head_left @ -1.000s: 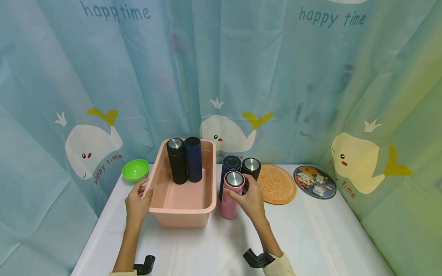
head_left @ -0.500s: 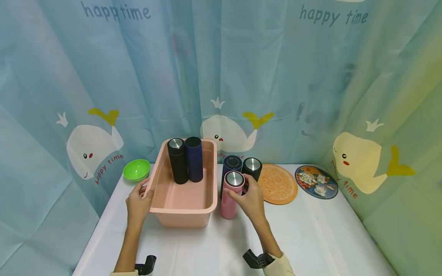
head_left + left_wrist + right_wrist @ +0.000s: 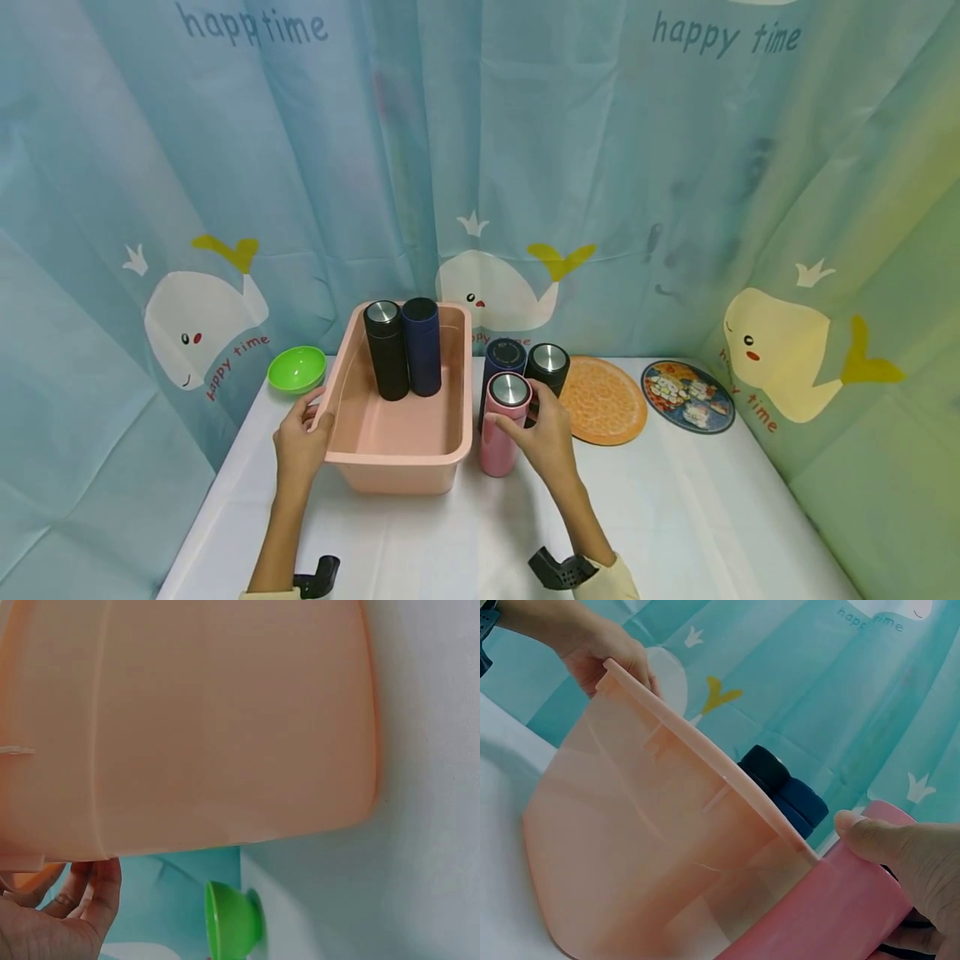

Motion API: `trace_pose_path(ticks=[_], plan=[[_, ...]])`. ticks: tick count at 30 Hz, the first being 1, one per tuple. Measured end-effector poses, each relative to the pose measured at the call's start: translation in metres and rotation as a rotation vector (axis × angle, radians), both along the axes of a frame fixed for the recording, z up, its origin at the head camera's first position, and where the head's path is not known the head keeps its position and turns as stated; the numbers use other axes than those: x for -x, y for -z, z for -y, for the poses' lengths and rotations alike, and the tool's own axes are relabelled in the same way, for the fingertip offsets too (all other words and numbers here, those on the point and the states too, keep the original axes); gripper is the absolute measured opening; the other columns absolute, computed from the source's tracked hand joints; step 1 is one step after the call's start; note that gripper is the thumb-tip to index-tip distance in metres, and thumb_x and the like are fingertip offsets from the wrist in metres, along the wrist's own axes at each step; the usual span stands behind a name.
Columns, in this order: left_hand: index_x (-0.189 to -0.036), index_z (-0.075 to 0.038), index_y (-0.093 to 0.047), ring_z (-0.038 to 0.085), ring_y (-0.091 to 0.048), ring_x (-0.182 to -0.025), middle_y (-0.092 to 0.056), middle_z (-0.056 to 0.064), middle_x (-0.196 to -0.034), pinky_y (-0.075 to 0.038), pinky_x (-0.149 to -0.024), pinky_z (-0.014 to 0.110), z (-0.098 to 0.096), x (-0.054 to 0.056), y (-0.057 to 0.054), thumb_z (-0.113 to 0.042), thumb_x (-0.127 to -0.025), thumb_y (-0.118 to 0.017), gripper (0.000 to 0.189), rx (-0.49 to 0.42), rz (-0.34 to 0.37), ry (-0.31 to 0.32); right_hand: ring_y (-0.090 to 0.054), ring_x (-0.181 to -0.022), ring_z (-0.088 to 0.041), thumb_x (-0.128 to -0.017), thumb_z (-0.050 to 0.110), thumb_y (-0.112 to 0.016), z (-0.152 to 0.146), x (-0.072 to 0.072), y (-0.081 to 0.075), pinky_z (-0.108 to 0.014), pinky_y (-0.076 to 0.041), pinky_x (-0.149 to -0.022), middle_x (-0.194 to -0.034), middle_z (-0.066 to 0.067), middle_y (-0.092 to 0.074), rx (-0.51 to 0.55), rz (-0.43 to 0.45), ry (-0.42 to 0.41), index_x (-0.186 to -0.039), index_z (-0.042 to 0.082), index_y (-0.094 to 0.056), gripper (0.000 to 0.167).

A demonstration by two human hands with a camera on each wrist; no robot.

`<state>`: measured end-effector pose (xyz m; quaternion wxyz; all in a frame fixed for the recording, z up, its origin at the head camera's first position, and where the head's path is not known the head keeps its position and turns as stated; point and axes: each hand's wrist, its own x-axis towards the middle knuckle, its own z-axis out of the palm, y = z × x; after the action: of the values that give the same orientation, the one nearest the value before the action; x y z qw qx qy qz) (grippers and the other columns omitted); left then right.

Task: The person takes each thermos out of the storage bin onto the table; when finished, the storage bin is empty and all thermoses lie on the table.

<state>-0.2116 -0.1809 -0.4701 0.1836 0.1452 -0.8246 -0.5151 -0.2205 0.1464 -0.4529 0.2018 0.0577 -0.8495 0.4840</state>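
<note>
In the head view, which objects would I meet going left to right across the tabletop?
Green bowl, pink tub, pink bottle, black bottle outside the tub, orange round mat, patterned blue mat.

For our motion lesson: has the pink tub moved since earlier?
No: in the head view, the pink tub keeps its place against the middle printed whale.

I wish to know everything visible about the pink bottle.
The pink bottle is a slim, smooth cylinder with a silvery, metal-looking top. It is roughly upright, beside the pale pink tub and in front of a dark blue bottle. The right hand grips it near the top. Whether its base touches the table, I cannot tell.
</note>
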Motion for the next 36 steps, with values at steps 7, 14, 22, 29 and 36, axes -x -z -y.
trace_pose_path(ticks=[7,14,22,29,36], plan=[[-0.132,-0.006,-0.059,0.037,-0.067,-0.099,-0.067,0.026,-0.114,-0.060,-0.080,0.045,-0.0003,0.0012,0.0005,-0.006,-0.092,-0.059,0.041,0.007,-0.011,-0.011,-0.066,-0.106,-0.027,-0.065,0.029,-0.091,0.0007,0.0000,0.0014,-0.038,-0.058,-0.085,-0.115,-0.015,-0.067,0.012,-0.008,-0.007,-0.123,0.000,-0.057,0.073],[-0.131,-0.006,-0.060,0.036,-0.068,-0.098,-0.068,0.025,-0.113,-0.058,-0.082,0.047,-0.0002,0.0024,0.0013,-0.007,-0.091,-0.060,0.040,0.025,-0.023,-0.024,-0.065,-0.107,-0.028,-0.066,0.030,-0.090,0.0013,-0.0009,0.0020,-0.039,-0.058,-0.086,-0.118,-0.016,-0.065,0.010,0.003,-0.003,-0.125,-0.001,-0.056,0.075],[-0.132,-0.005,-0.059,0.037,-0.067,-0.099,-0.067,0.026,-0.114,-0.059,-0.081,0.046,-0.0005,0.0009,0.0000,-0.006,-0.092,-0.059,0.040,0.006,-0.012,-0.018,-0.065,-0.107,-0.028,-0.067,0.031,-0.090,0.0022,-0.0005,0.0034,-0.040,-0.058,-0.086,-0.120,-0.016,-0.065,0.012,0.007,0.001,-0.127,0.000,-0.055,0.076],[-0.132,-0.006,-0.059,0.038,-0.068,-0.098,-0.067,0.026,-0.113,-0.059,-0.080,0.047,-0.0003,0.0021,0.0005,-0.006,-0.092,-0.059,0.040,-0.005,-0.006,-0.016,-0.064,-0.106,-0.028,-0.067,0.027,-0.090,0.0026,-0.0007,0.0028,-0.040,-0.058,-0.086,-0.120,-0.017,-0.064,0.026,-0.006,0.007,-0.129,-0.001,-0.054,0.077],[-0.131,-0.006,-0.059,0.038,-0.069,-0.097,-0.068,0.025,-0.113,-0.059,-0.079,0.048,0.0016,0.0030,0.0048,-0.008,-0.092,-0.059,0.040,0.009,-0.026,-0.012,-0.064,-0.105,-0.029,-0.066,0.023,-0.091,0.0021,-0.0019,0.0002,-0.041,-0.058,-0.085,-0.116,-0.018,-0.065,0.029,-0.050,0.013,-0.127,-0.002,-0.055,0.075]])
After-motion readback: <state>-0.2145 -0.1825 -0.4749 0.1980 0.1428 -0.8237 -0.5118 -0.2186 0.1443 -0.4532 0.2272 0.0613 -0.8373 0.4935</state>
